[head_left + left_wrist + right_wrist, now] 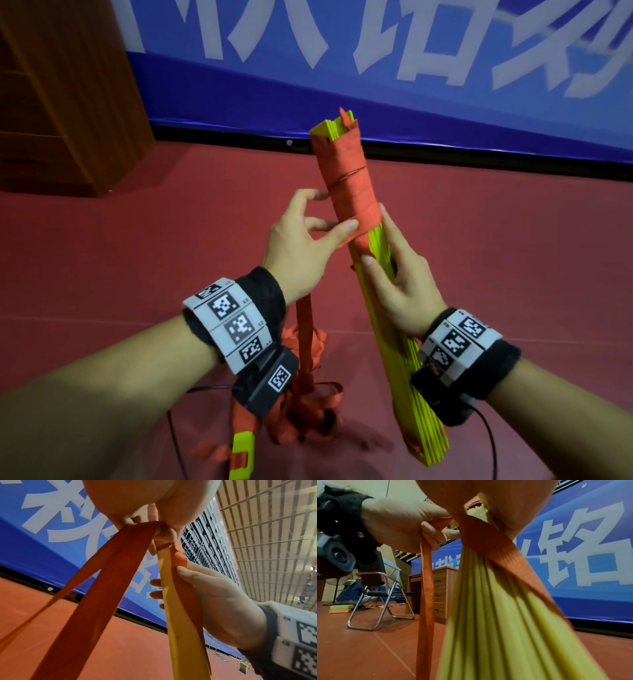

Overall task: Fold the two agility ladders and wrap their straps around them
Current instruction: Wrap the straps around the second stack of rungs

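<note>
The agility ladder (387,308), its yellow rungs folded into one bundle, is held tilted above the floor (102,240) by the clasping right hand (397,284), so the left hand (301,246) can pinch the orange strap (346,192) and wind it tight

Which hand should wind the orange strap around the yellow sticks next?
Probably the left hand: it already pinches the loose orange strap beside the wrapped part. The right hand is busy gripping the folded yellow ladder rungs, keeping them steady.
</note>
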